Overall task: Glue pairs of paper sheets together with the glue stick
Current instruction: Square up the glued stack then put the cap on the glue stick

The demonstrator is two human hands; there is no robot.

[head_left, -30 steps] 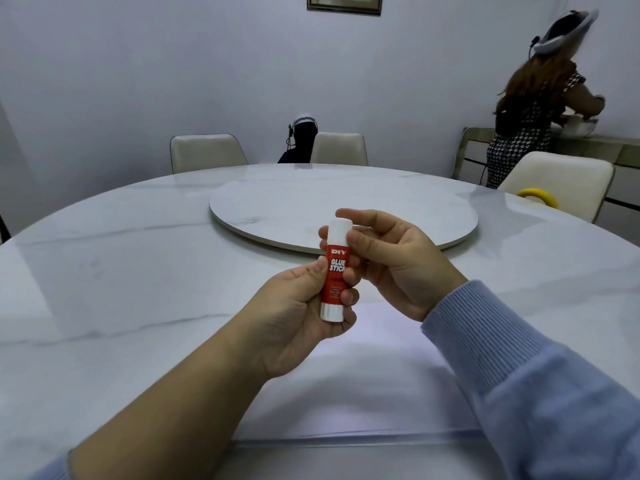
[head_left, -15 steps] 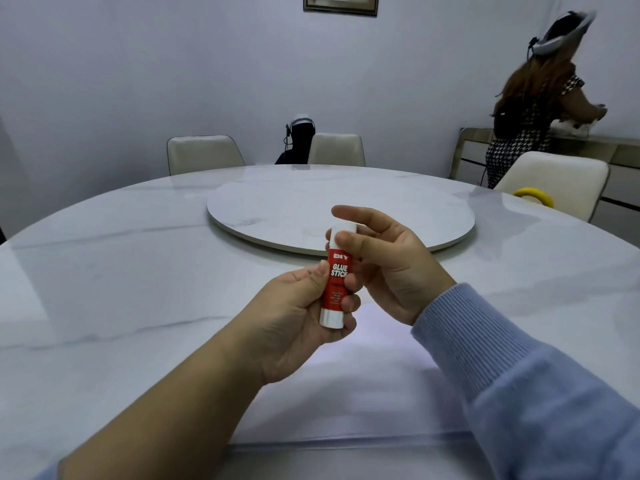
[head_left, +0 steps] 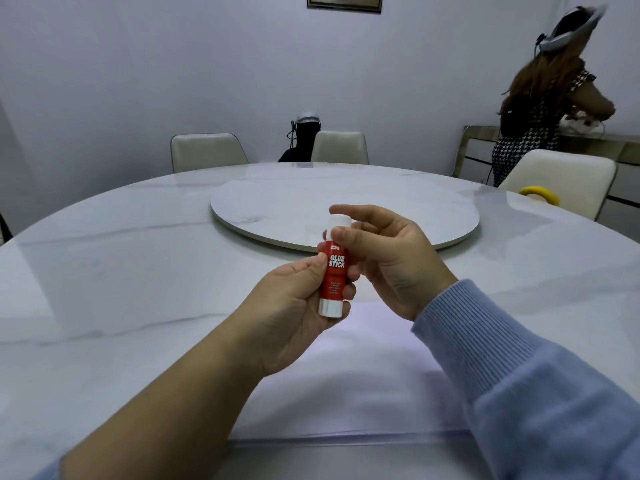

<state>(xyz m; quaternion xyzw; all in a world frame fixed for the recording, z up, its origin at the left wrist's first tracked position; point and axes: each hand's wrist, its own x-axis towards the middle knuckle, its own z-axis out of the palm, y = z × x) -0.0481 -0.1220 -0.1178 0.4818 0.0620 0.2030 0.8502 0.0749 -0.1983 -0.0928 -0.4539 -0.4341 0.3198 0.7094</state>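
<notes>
The red glue stick stands upright in the air, its body gripped by the left hand fingers and its white cap pinched by the right hand fingers, above paper sheets on the marble surface

I count one glue stick and two hands, my left hand and right hand. I see one round table, one turntable, three chairs, one yellow ring, one picture frame. How many paper sheets are stacked, I can't tell.
</notes>
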